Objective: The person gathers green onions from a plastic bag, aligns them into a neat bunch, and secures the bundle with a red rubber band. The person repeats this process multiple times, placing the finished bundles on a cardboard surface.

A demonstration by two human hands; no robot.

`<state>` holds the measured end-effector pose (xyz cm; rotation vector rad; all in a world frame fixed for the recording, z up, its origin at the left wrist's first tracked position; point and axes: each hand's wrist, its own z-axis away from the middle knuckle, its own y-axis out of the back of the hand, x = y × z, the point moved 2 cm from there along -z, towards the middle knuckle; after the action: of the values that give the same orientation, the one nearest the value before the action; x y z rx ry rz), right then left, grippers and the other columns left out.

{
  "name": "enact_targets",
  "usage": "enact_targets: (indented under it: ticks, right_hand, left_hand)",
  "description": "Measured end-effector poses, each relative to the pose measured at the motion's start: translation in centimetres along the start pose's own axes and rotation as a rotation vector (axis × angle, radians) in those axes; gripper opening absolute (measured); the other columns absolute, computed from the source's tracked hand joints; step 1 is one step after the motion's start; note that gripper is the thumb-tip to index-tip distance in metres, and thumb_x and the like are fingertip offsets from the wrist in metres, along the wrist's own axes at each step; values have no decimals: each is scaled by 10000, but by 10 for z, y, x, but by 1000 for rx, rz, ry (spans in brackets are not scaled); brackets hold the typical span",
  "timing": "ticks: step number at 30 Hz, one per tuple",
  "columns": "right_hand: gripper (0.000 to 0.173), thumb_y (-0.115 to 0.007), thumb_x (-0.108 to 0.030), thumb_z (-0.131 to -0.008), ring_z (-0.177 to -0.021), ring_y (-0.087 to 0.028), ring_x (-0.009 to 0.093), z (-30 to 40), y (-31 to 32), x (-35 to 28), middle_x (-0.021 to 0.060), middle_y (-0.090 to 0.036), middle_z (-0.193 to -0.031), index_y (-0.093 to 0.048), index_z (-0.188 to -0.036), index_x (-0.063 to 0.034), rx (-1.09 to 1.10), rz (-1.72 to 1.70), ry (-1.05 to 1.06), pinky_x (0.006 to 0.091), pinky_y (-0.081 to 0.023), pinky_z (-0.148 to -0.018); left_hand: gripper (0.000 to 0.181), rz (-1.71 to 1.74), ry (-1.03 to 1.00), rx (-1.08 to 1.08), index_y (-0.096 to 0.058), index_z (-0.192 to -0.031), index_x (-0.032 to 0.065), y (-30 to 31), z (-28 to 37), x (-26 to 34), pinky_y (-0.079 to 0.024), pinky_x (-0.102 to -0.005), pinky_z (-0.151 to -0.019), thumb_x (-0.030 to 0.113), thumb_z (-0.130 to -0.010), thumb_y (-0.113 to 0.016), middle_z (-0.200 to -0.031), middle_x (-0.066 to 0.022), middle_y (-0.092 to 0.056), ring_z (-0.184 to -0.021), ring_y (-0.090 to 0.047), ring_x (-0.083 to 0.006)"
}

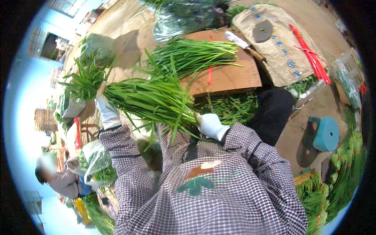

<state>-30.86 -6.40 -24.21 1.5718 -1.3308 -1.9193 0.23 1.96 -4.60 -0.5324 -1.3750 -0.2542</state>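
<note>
Across my lap stretches a loose bundle of long flat green leaves (147, 97), probably garlic chives, with pale stems at its right end. My left hand (104, 102), in a white glove with bare fingertips showing, grips the leafy end. The stem end is held in my right hand (212, 124), gloved the same way. Just beyond, a second pile of the greens (196, 54) lies on a brown wooden board (232, 77), its stems pointing right. Red tie strips (210, 75) show at the board's near and far sides, partly under that pile.
A knife with a wooden handle (257, 55) rests at the board's right edge. Beside it are a woven sack (282, 32), a grey stone (262, 31) and red strips (308, 54). A blue stool (326, 133) stands right, near tied bundles (346, 170). Another person (64, 179) sits left.
</note>
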Motion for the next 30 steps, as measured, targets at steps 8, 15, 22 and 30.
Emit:
enact_targets:
  ticks: [8,15,22,30]
  right_hand:
    - [76,-553,-106,-716,-416,-537,272,67,91,-13,87,-502,-476,-498,-752,-68,-49,145,332,387,-400,-375]
    - [884,-711,-375,-650,-1141,-438,381,22,143,-16,231,-453,-1240,-321,-1337,21,-13,518,272,446,-334,-973]
    - [1054,-729,-478,-674,-1313,-291,266,-129,97,-14,222,-310,-1400,-156,-1400,28,-119,-676,176,332,-234,-1072]
    - [251,-527,-234,-913,-612,-490,46,-87,93,-68,-1,-575,-820,-586,-988,-1,-28,-1899,11,193,-405,-528]
  left_hand:
    - [260,196,42,156,-569,-772,57,102,1,-18,-519,-419,-599,302,-853,-537,-740,-130,-620,-626,-598,-284]
    - [293,263,-91,-85,-557,-871,16,83,17,13,-486,-400,-750,307,-861,-527,-793,-110,-606,-751,-579,-262]
    - [386,333,-169,-295,-515,-1027,-35,15,57,45,-411,-368,-873,318,-872,-493,-983,-130,-571,-892,-528,-231]
    - [291,392,-156,-257,-571,-853,47,90,54,29,-532,-385,-709,311,-907,-460,-739,-91,-606,-766,-613,-227]
